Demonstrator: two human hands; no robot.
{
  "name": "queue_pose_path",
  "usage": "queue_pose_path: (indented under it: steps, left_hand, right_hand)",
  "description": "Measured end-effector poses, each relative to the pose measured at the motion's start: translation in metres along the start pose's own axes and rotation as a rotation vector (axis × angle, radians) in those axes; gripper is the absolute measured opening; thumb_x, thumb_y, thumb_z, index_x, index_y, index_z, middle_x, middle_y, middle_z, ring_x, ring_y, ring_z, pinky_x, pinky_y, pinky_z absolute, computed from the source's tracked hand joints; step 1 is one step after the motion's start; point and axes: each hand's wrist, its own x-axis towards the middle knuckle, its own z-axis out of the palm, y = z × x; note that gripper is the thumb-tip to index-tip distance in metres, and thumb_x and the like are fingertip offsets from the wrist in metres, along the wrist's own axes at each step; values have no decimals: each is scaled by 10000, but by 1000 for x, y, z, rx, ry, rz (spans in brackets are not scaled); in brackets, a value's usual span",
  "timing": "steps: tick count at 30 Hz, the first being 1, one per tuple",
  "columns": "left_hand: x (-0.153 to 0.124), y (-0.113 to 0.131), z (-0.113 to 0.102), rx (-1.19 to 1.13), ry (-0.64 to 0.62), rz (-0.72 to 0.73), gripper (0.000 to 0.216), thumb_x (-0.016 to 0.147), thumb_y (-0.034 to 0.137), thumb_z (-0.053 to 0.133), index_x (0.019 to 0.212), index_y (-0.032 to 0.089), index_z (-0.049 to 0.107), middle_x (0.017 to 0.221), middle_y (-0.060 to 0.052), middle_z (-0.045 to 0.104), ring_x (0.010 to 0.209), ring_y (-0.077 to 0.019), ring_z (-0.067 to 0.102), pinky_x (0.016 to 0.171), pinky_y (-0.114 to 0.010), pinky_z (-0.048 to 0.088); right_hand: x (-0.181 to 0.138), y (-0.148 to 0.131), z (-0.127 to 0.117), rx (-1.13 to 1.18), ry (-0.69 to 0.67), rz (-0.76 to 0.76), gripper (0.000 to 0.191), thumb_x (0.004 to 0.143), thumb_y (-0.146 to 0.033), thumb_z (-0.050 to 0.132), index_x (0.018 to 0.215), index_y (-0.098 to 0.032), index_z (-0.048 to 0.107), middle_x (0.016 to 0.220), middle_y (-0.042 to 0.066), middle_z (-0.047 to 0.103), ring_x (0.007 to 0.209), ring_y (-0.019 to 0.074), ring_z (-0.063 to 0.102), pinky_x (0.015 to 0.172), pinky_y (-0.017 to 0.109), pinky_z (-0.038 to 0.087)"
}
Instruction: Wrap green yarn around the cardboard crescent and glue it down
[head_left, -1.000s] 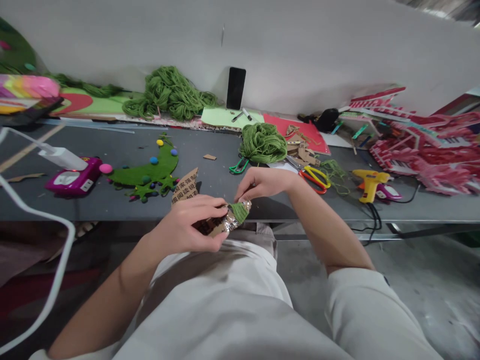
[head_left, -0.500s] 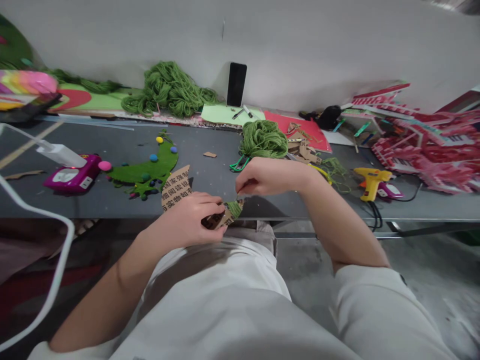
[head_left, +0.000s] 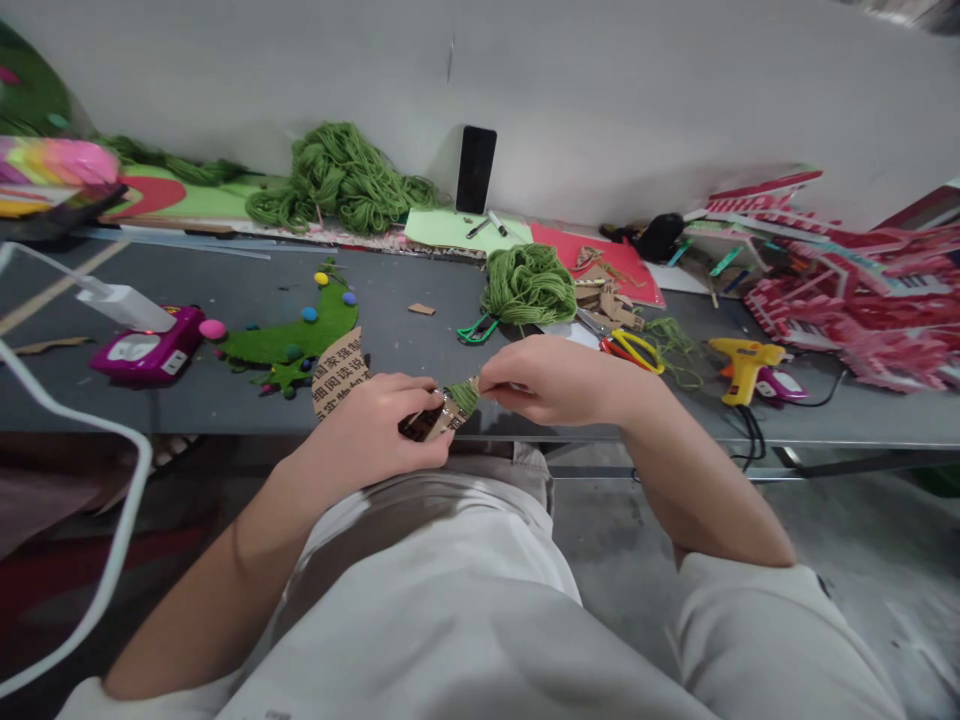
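My left hand (head_left: 386, 425) is closed around a curved cardboard cutout (head_left: 337, 372) printed with dark characters, just above the table's front edge. Green yarn (head_left: 461, 395) is wound around the cutout's right end, close to its tip. My right hand (head_left: 559, 382) pinches at that tip, seemingly on the yarn's strand; the fingertips partly hide it. Behind the right hand lies a skein of green yarn (head_left: 529, 285). Beside the skein are green-handled scissors (head_left: 477, 330), and scissors with red and yellow handles (head_left: 634, 350) lie to the right.
A green felt crescent (head_left: 292, 340) with coloured pom-poms lies left, beside a purple device (head_left: 146, 345). A yellow glue gun (head_left: 742, 360) stands right. At the back are a phone (head_left: 475, 170), a yarn heap (head_left: 349, 180) and cardboard scraps (head_left: 607, 300). Pink pieces (head_left: 862, 300) pile up far right.
My right hand has turned and lowered to the right of the cutout's tip, uncovering the red-and-yellow scissors. The cutout has tilted and shifted slightly left in my left hand.
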Motion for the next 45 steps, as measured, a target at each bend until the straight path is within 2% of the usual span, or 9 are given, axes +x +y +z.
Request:
queue_pose_path:
  steps: [6, 15, 19, 24, 27, 30, 37, 45]
  left_hand:
    - [-4, -4, 5, -2, 94, -16, 223, 796, 266, 727, 950, 117, 786, 1025, -141, 798, 911, -264, 773, 845, -349, 624]
    - [-10, -2, 9, -48, 274, -37, 290, 740, 259, 795, 964, 75, 801, 1055, -197, 792, 896, -264, 785, 871, -350, 649]
    - [-10, -1, 9, -108, 318, -16, 287, 720, 233, 807, 968, 89, 798, 1063, -192, 793, 903, -247, 787, 876, -320, 644]
    - [-13, 0, 7, -178, 346, -2, 294, 693, 190, 808, 974, 103, 790, 1058, -177, 797, 895, -227, 787, 885, -293, 634]
    - [-16, -1, 8, -235, 332, 31, 325, 674, 175, 813, 995, 135, 779, 1066, -156, 799, 918, -226, 782, 898, -300, 629]
    - [-17, -2, 8, -302, 277, 66, 358, 680, 161, 813, 1034, 156, 763, 1094, -151, 793, 948, -228, 775, 899, -314, 630]
    - [-14, -3, 9, -331, 147, 157, 341, 694, 188, 828, 1023, 152, 747, 1084, -154, 789, 962, -230, 769, 928, -318, 619]
    - [-11, -7, 12, -315, 51, 242, 352, 736, 207, 816, 1069, 127, 732, 1069, -171, 776, 922, -236, 748, 899, -375, 615]
  right_hand:
    - [-9, 3, 8, 45, 67, -35, 180, 897, -117, 504, 863, -171, 672, 799, 46, 672, 690, 141, 520, 634, 264, 295]
    - [-14, 13, 17, 204, 179, -97, 166, 903, -114, 529, 911, -149, 691, 829, 48, 707, 695, 122, 558, 649, 236, 365]
    - [-13, 19, 21, 360, 204, -119, 162, 959, -204, 570, 951, -144, 721, 838, 45, 729, 709, 113, 587, 682, 216, 418]
    - [-9, 28, 29, 570, 195, -131, 275, 979, -351, 624, 925, -114, 752, 844, 71, 754, 766, 137, 657, 753, 227, 490]
    - [-3, 36, 32, 693, 152, -166, 301, 959, -378, 660, 908, -100, 765, 845, 84, 765, 790, 152, 683, 787, 244, 517]
    - [6, 47, 32, 763, 35, -188, 314, 935, -391, 693, 895, -92, 780, 832, 88, 768, 790, 150, 683, 786, 240, 523]
    - [37, 69, 22, 701, -280, -189, 365, 905, -384, 712, 1040, -59, 805, 930, 121, 795, 801, 145, 695, 751, 213, 522]
    - [56, 53, 2, 592, -434, -99, 327, 825, -342, 784, 979, -55, 808, 861, 88, 800, 764, 128, 687, 698, 190, 487]
